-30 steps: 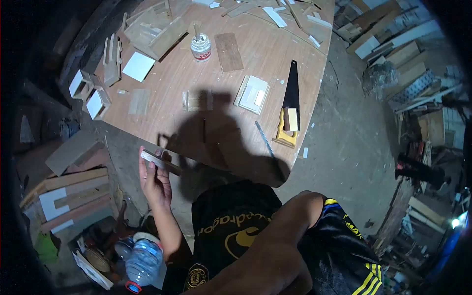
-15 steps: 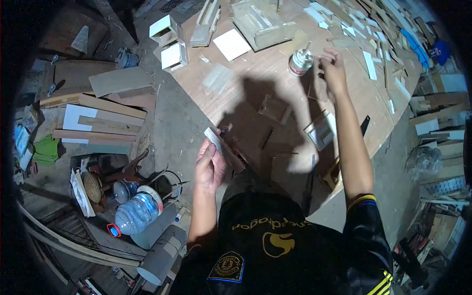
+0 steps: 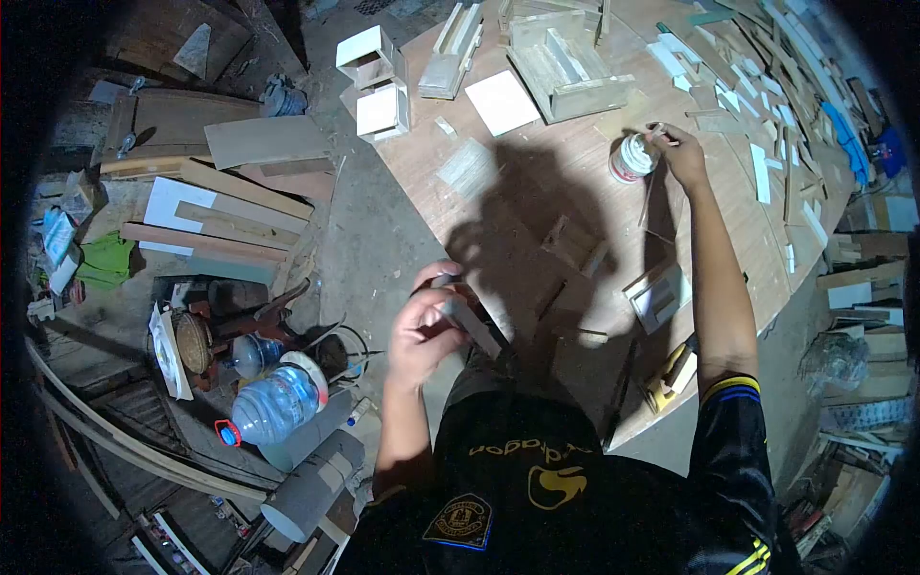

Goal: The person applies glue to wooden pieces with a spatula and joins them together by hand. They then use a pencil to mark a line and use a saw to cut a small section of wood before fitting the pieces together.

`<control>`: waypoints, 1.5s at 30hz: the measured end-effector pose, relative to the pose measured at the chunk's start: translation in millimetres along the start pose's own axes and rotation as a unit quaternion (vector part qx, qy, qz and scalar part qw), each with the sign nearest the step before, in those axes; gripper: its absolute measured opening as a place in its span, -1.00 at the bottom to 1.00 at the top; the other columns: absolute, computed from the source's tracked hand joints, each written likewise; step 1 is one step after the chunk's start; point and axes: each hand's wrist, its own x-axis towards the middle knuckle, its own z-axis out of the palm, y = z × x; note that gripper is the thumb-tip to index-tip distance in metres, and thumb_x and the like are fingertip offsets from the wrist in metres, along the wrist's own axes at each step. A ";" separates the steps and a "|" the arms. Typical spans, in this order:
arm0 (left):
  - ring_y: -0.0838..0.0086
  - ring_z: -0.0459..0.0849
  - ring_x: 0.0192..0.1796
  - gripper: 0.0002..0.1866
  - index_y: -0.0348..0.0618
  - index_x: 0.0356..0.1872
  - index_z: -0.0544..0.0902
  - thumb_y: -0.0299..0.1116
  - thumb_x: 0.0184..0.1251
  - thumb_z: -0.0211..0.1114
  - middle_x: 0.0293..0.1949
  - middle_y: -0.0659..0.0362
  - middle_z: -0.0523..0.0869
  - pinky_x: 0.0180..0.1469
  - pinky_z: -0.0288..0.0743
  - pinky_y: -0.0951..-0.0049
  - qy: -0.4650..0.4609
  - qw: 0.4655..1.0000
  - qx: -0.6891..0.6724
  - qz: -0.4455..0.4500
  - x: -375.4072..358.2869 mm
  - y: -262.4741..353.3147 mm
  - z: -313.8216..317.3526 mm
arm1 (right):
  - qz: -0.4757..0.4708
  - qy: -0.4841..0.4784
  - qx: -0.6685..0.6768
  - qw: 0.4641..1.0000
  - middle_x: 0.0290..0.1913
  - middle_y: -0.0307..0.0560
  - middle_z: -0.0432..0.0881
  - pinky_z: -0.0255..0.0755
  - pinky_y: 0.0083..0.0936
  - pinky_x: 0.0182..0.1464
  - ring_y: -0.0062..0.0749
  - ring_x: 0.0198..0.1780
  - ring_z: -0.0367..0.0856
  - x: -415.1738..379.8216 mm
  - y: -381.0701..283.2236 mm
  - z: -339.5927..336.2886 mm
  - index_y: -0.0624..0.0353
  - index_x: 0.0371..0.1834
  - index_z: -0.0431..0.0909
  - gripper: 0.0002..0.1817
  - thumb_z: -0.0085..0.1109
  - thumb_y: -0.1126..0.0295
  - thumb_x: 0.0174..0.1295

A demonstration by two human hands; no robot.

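In my left hand (image 3: 422,331) is a small piece of wood (image 3: 477,329), held by its end between thumb and fingers, in front of my body and beside the table's edge. Its full shape is partly hidden by the fingers and by shadow. My right hand (image 3: 678,153) is at the mouth of a small white jar (image 3: 628,165) with a reddish label. Its fingers pinch the top of a thin stick (image 3: 656,134) that stands in the jar. White stuff shows at the jar's mouth.
The wooden table (image 3: 422,182) carries a wooden tray-like frame (image 3: 585,101), a white square panel (image 3: 502,103), a small wooden frame (image 3: 659,297) and many offcuts (image 3: 762,172). Small white boxes (image 3: 381,110) sit at its left corner. A water bottle (image 3: 278,407) lies lower left.
My right hand has closed on the stick in the jar; before, it was beside the jar. My left hand has turned the wood piece, its fingers now further over it. The view has shifted left.
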 end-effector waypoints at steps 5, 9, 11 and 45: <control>0.26 0.57 0.07 -0.48 -0.25 -0.16 0.61 -0.88 -0.29 0.31 0.22 -0.02 0.31 0.04 0.56 0.35 0.012 0.990 0.127 0.062 7.4 31.9 16.1 | -0.013 0.040 -0.018 0.999 -0.43 -0.05 0.68 0.46 -0.47 -0.24 -0.40 -0.38 0.64 -4.0 -7.5 -4.7 0.15 -0.19 0.69 -0.65 0.36 0.11 0.14; 0.29 0.57 0.06 -0.49 -0.27 -0.07 0.58 -0.86 -0.16 0.26 0.21 -0.01 0.33 0.01 0.58 0.39 0.026 0.992 0.099 0.068 5.2 34.6 15.0 | -0.014 0.097 -0.042 0.994 -0.52 -0.03 0.62 0.43 -0.43 -0.35 -0.40 -0.45 0.62 -8.5 -44.2 -20.1 0.20 -0.28 0.67 -0.66 0.33 0.11 0.17; 0.30 0.58 0.05 -0.49 -0.26 -0.02 0.56 -0.85 -0.08 0.23 0.18 0.00 0.39 -0.02 0.58 0.41 0.034 0.994 0.085 0.063 1.8 32.0 15.5 | -0.012 0.100 -0.057 0.993 -0.52 -0.02 0.62 0.43 -0.44 -0.36 -0.40 -0.48 0.61 -19.9 -75.1 -41.2 0.23 -0.27 0.66 -0.62 0.33 0.08 0.17; 0.35 0.72 -0.27 -0.57 -0.43 0.15 0.39 -0.27 0.46 0.11 -0.19 -0.07 0.61 -0.25 0.76 0.41 -0.071 0.913 -0.375 -0.144 -34.4 77.6 88.1 | -0.191 -0.101 0.319 0.923 -0.18 0.09 0.72 0.56 -0.54 -0.17 -0.34 -0.23 0.72 -380.3 -193.4 -107.1 0.34 -0.24 0.70 -0.74 0.29 0.66 -0.07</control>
